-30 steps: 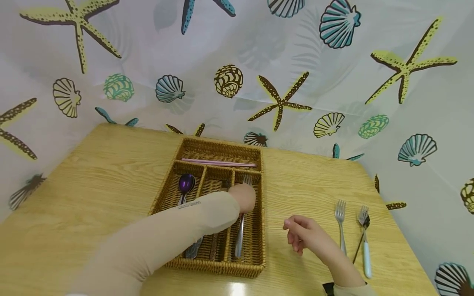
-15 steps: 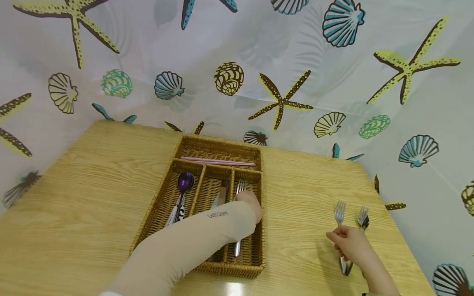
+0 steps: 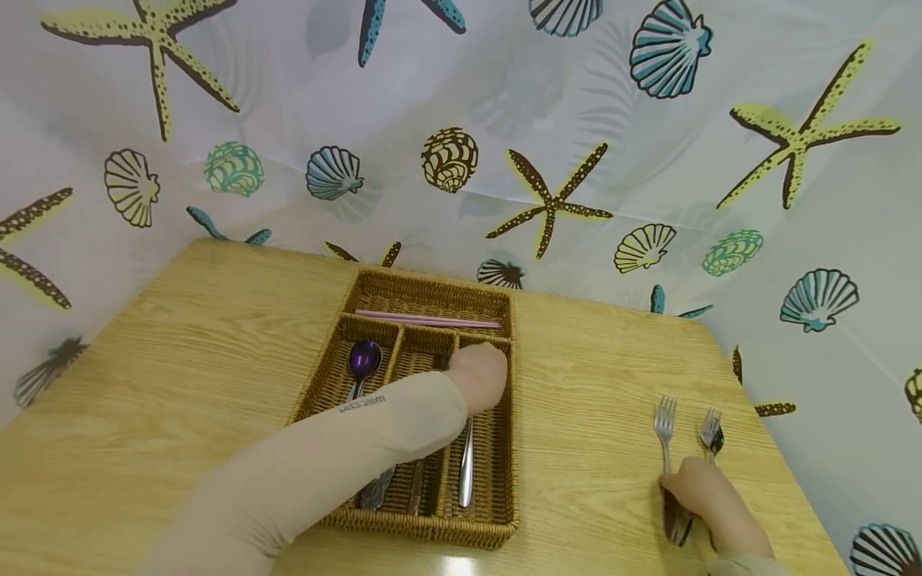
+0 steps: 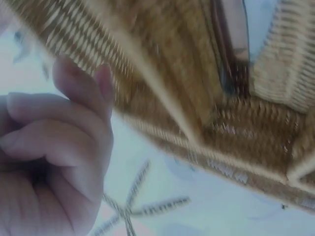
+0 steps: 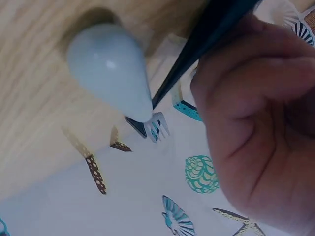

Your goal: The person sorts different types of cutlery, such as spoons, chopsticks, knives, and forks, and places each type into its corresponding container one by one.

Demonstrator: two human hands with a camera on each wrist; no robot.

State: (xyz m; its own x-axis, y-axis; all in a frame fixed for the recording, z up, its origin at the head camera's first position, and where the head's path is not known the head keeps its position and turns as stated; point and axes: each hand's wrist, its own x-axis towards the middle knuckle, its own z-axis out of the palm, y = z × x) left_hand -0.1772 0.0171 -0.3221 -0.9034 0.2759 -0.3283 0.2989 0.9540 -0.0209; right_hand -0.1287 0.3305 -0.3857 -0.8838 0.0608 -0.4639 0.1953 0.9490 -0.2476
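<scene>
In the head view my left hand is over the right compartment of a woven cutlery tray. A fork's metal handle lies under it, its tines hidden by the hand. In the left wrist view the fingers are loosely curled, with nothing visible in them. My right hand grips the handle of a silver fork on the table. Beside it lie a second fork, with a light-blue handle, and a dark spoon. The spoon's black handle passes close to the right hand.
The tray's other compartments hold a purple spoon at left, knives in the middle and pink chopsticks at the back. A shell-and-starfish cloth hangs behind the wooden table.
My right hand has moved rightward to the silver fork and taken hold of its handle. The left hand shifted toward me and back, staying over the right compartment.
</scene>
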